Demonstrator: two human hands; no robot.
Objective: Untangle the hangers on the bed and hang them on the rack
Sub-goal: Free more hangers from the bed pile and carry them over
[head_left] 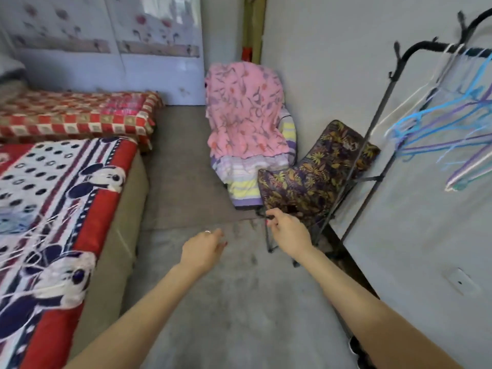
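Observation:
A tangle of thin white and pale blue hangers [40, 235] lies on the bed [111, 209], on its red, white and navy cartoon blanket at the left. At the right stands the black rack [372, 123], with several blue, purple and white hangers [439, 121] hanging from its top bar. My left hand [202, 249] hovers over the grey floor between bed and rack, fingers loosely bent and holding nothing. My right hand [287, 230] reaches forward just in front of the rack's lower legs, fingers loosely curled, with no hanger in it.
A chair draped with a pink floral blanket [245, 115] stands ahead, with a dark leaf-patterned cushion [314, 177] leaning beside it behind the rack's legs. A second bed with a red checked cover [80, 113] lies at the far left. Grey carpet [234, 302] runs between bed and wall.

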